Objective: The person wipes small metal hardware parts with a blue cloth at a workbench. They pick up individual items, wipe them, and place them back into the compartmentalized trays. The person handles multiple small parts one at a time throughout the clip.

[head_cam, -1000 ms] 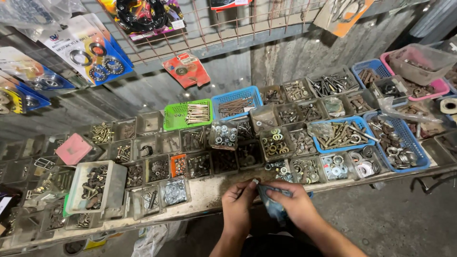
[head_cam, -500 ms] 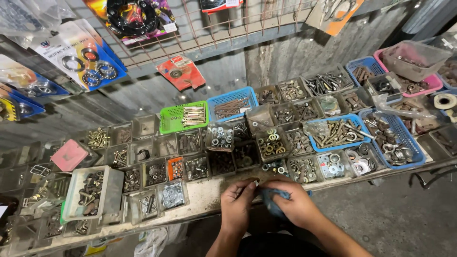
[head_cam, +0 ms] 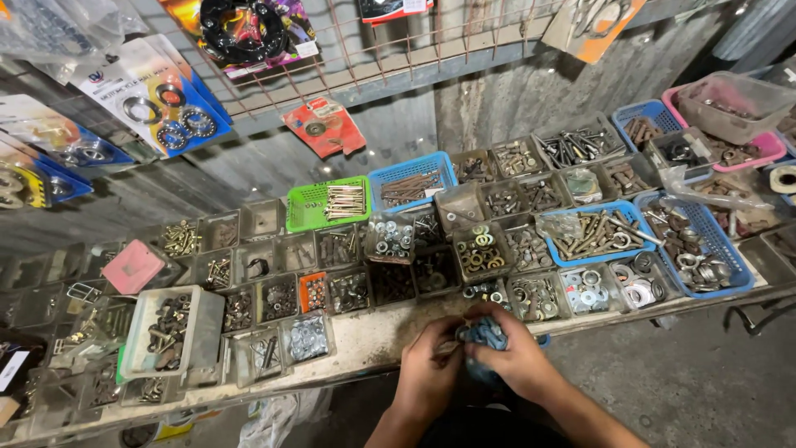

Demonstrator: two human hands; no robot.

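Held thing: a small blue plastic bag (head_cam: 485,334), crumpled, with a few pale metal pieces showing at its mouth; what kind of pieces is too small to tell.
Where it is: at the near edge of the bench (head_cam: 373,344), middle of the view, between both hands.
Left hand (head_cam: 431,365): fingers curled closed, pinching the bag's left side.
Right hand (head_cam: 518,357): cupped and closed around the bag's right side and underside.
Just beyond the hands: a clear tray of washers (head_cam: 535,296) and another of larger bright washers (head_cam: 589,290).
Bench: pale, worn top, crowded with small trays of bolts, nuts and washers; a green basket (head_cam: 308,207) of long bolts far left of centre, a blue basket (head_cam: 414,184) beside it, a large blue basket (head_cam: 705,241) at right.
Room: a wire rack (head_cam: 398,58) above, hung with carded bearings; corrugated metal wall behind; concrete floor (head_cam: 705,373) at near right.
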